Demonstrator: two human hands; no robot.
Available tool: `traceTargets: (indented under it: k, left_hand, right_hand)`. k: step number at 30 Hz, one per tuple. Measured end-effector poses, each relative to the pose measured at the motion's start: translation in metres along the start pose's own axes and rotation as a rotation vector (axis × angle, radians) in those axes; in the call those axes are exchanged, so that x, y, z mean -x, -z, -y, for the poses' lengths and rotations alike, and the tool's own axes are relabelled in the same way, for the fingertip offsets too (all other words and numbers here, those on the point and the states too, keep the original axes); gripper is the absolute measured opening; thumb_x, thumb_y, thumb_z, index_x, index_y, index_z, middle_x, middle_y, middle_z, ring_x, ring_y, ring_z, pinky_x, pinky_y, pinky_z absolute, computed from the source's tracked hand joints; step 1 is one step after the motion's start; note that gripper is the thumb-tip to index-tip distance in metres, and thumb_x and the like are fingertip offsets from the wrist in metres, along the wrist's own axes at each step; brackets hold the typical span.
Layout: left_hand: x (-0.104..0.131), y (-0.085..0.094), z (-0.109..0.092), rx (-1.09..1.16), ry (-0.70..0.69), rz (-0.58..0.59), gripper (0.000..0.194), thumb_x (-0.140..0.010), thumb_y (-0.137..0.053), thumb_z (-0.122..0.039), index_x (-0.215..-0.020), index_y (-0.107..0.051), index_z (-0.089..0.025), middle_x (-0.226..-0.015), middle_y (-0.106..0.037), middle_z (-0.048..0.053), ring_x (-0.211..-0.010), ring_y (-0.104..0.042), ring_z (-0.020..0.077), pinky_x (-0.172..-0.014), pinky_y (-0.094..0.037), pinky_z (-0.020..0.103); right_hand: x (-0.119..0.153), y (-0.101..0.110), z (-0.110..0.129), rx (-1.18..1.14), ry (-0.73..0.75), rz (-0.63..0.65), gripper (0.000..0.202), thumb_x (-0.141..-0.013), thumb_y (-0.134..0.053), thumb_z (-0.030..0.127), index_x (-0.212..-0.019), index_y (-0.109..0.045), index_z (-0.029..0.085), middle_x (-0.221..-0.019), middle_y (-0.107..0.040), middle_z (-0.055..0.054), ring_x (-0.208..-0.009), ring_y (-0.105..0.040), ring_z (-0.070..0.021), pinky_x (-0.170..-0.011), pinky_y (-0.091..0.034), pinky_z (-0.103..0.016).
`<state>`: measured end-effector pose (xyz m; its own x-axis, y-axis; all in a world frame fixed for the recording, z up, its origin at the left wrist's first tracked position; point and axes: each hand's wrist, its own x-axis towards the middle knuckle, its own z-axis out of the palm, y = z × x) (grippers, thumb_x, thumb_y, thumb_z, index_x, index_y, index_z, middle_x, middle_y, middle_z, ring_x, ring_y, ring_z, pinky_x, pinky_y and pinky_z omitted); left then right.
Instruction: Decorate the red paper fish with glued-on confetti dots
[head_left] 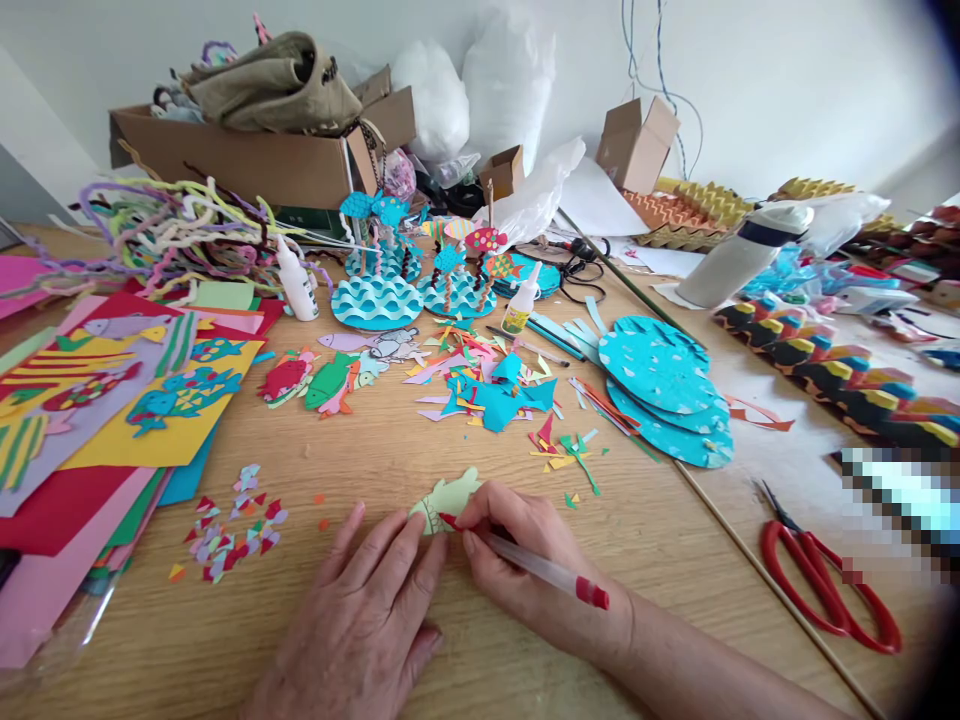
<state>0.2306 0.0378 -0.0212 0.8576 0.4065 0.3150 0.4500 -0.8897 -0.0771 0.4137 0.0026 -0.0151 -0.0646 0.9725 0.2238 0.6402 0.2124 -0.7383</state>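
My right hand [525,565] grips a clear-barrelled pen [536,565] with a red end. Its red tip end meets a small pale-green paper fish [454,492], which bears dark scale-like lines near its left part. Flat on the table lies my left hand [375,590], fingers spread, the fingertips touching the fish's lower left edge. Part of the fish is covered by my right hand's fingers. Left of my left hand is a scatter of tiny coloured paper bits [236,530]. Beyond the fish lie blue paper scraps [499,395] and cut-out fish in green [330,380] and red [287,378].
Red-handled scissors [817,580] lie at right beside a thin stick [750,550]. Blue paper ovals [660,375] are stacked behind them. Coloured sheets [161,440] cover the left side. Two glue bottles [298,285] stand by wavy blue fish stands [377,302]. A white flask [742,255] leans at right.
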Motion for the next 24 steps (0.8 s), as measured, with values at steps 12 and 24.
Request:
traceTargets:
  k: [12,24]
  left_hand:
    - [-0.0001,-0.0004,0.0014,0.01,-0.002,-0.022,0.034,-0.083,-0.045,-0.037,-0.112,-0.055,-0.022,-0.109,-0.063,0.002,-0.1,-0.054,0.0203,-0.093,-0.035,0.039]
    - [-0.0016,0.0013,0.0007,0.014,-0.002,-0.035,0.033,-0.085,-0.043,-0.036,-0.112,-0.055,-0.021,-0.109,-0.063,0.002,-0.101,-0.053,0.0196,-0.094,-0.032,0.037]
  right_hand:
    - [0.0,0.0011,0.001,0.012,0.0,-0.023,0.014,-0.069,-0.043,0.007,-0.073,-0.044,0.02,-0.055,-0.046,0.006,-0.043,-0.04,-0.007,-0.042,-0.029,-0.017]
    - [0.0005,0.0032,0.0027,-0.013,-0.006,-0.014,0.014,-0.067,-0.043,0.007,-0.07,-0.044,0.02,-0.054,-0.045,0.006,-0.042,-0.039,-0.007,-0.041,-0.029,-0.017]
